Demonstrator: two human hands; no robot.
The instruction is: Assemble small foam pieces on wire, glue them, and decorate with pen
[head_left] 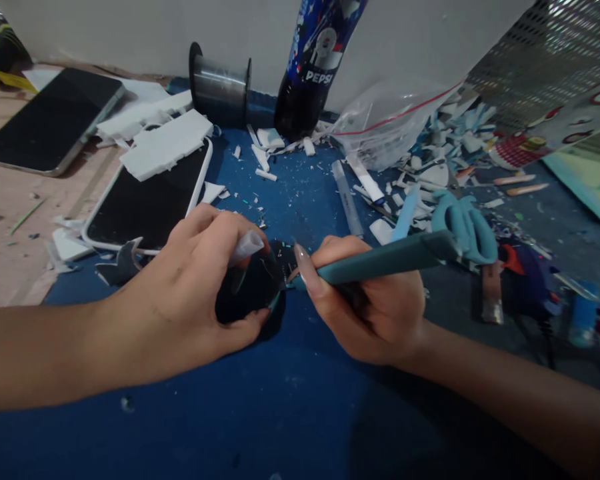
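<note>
My left hand (180, 287) curls around a dark piece (250, 287) on the blue table, thumb at its near edge and fingertips on the far side; its exact kind does not show. A short translucent tube (247, 247) sticks out between the thumb and fingers of that hand. My right hand (380, 310) grips a slim teal-handled craft knife (385, 259) like a pen, handle slanting up to the right. The knife's tip points at the dark piece's right edge; its blade is hard to make out. Small dark crumbs (285, 253) lie just beyond the tip.
Behind my left hand lie a white-framed phone (140, 207), white foam pieces (167, 143) and another black phone (55, 120). A wire spool (220, 87) and Pepsi bottle (310, 73) stand at the back. Rightward are a zip bag (380, 127), scraps and teal scissors (465, 223).
</note>
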